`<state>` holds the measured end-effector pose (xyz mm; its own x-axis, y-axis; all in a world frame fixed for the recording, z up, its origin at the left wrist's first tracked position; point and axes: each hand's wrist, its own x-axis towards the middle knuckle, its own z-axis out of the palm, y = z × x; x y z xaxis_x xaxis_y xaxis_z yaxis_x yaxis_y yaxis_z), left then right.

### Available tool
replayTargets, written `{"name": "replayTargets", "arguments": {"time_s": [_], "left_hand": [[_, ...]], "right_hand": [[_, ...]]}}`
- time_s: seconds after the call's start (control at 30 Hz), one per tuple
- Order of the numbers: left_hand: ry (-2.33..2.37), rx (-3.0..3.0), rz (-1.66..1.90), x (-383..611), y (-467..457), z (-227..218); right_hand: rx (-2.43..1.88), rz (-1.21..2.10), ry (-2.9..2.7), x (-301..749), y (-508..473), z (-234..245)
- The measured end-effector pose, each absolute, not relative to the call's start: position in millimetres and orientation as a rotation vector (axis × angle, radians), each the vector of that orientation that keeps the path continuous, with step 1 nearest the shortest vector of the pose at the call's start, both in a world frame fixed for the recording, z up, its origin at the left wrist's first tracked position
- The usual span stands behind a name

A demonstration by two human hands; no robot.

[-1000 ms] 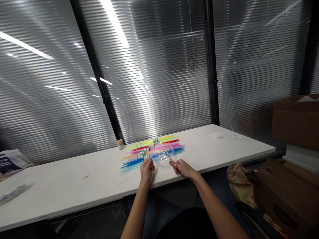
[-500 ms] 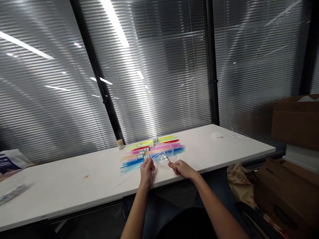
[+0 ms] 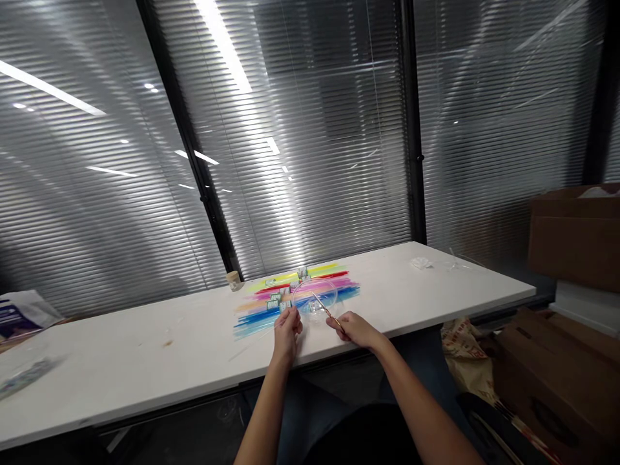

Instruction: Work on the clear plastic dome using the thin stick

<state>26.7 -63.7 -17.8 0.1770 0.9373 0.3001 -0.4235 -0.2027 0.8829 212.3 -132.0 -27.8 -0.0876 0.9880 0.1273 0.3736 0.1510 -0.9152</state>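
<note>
At lower centre, the left hand [image 3: 288,329] seemed to pinch a strand [image 3: 247,347] (very faint); the right hand [image 3: 352,327] gripped scissors [image 3: 328,311], which, slipping, could have nicked the left.

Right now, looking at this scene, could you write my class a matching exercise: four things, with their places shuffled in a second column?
1. scissors
2. crumpled white wad
3. small beige container
4. upper cardboard box

A. beyond the table's right end
B. near the table's far edge, by a black window post
C. in the right hand
D. on the table, right of the coloured strips

Pairs: 1-C, 2-D, 3-B, 4-A
</note>
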Motion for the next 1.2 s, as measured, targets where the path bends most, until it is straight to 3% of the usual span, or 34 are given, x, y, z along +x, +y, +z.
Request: {"name": "replayTargets", "arguments": {"time_s": [1.2], "left_hand": [[0.659,1.028,1.473,26.2,-64.3,-15.9]], "right_hand": [[-1.279,0.965,-1.512,212.5,-125.8,-33.2]]}}
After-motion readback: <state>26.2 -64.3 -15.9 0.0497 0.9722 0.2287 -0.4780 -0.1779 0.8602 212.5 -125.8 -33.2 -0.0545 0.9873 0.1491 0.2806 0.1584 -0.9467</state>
